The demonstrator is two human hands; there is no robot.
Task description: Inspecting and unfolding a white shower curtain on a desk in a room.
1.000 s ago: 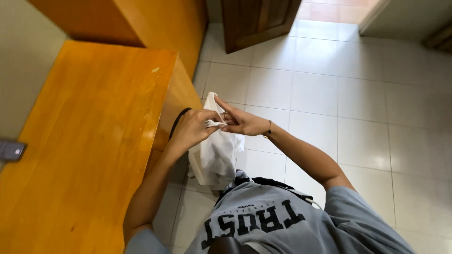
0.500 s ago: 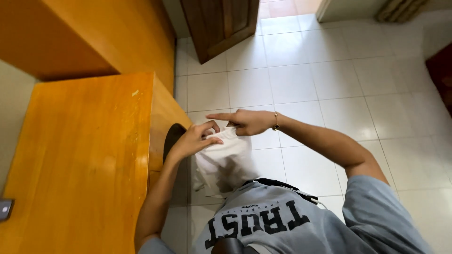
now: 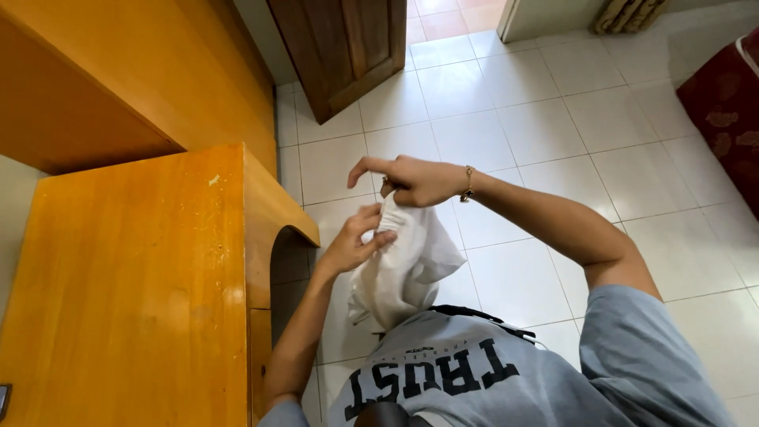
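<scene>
A white cloth (image 3: 407,265) hangs in front of my chest, above the tiled floor. My right hand (image 3: 411,180) grips its top edge from above, index finger stretched out to the left, a thin bracelet on the wrist. Just below and to the left, my left hand (image 3: 354,241) pinches the cloth's upper left side. The cloth's lower end drops behind my grey shirt (image 3: 474,379) and is hidden there.
An orange wooden desk (image 3: 134,285) stands close on my left, with an arched cut-out in its side panel. A taller wooden cabinet (image 3: 118,71) rises behind it. A dark wooden door (image 3: 348,47) stands ahead. White floor tiles (image 3: 553,134) stretch to the right, toward a dark red object (image 3: 723,111).
My right hand has lifted the cloth's top edge higher and its fingers have closed on it. The left hand has shifted up along the cloth. The view has tilted up slightly.
</scene>
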